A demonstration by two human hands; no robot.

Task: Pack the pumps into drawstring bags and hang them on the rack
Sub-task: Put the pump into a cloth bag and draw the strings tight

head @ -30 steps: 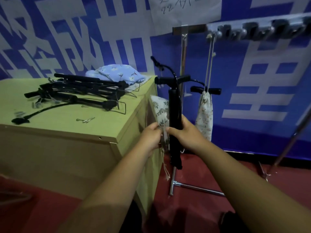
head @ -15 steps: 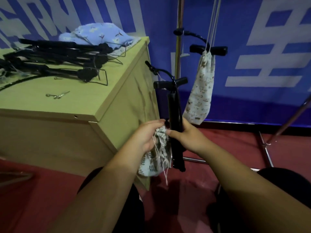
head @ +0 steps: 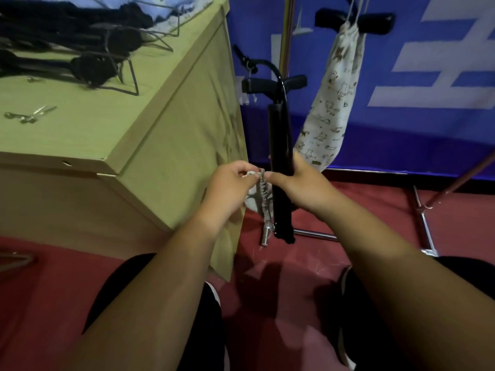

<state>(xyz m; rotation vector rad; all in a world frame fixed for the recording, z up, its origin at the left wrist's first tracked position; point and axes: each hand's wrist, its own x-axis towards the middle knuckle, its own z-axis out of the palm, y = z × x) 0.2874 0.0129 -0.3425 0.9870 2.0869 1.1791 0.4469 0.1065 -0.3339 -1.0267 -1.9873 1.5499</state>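
Leaf-print drawstring bag [head: 257, 200] has dropped: a second ago it stood above the hands, now it hangs below them, slack, just left of the pump barrel. View has tipped further down too.

- Left grip [head: 230, 186]: fingers curled, pinching the bag's gathered rim at the top.
- Right grip [head: 300, 183]: wrapped round the barrel of the black floor pump [head: 280, 135] below its middle; thumb reaches across to the same bag rim, so the rim sits between both hands.
- Pump upright, T-handle [head: 270, 83] at top, hose [head: 270, 66] arching up and to the left. Lower end near the red floor [head: 53, 277]; cannot tell whether it touches.
- Pump and bag are held off the right-hand corner of the wooden table [head: 160, 124], in front of the chrome rack upright [head: 288, 36].
- Behind, an animal-print bag [head: 336, 97] hangs by its cords, a black pump handle [head: 377, 22] sticking out of its mouth.
- On the table: a heap of unpacked pumps [head: 101, 62] with wire foot-frames, and a few small metal fittings [head: 29, 116] nearer the front edge.
- Backdrop: blue banner [head: 428, 135] with white characters.
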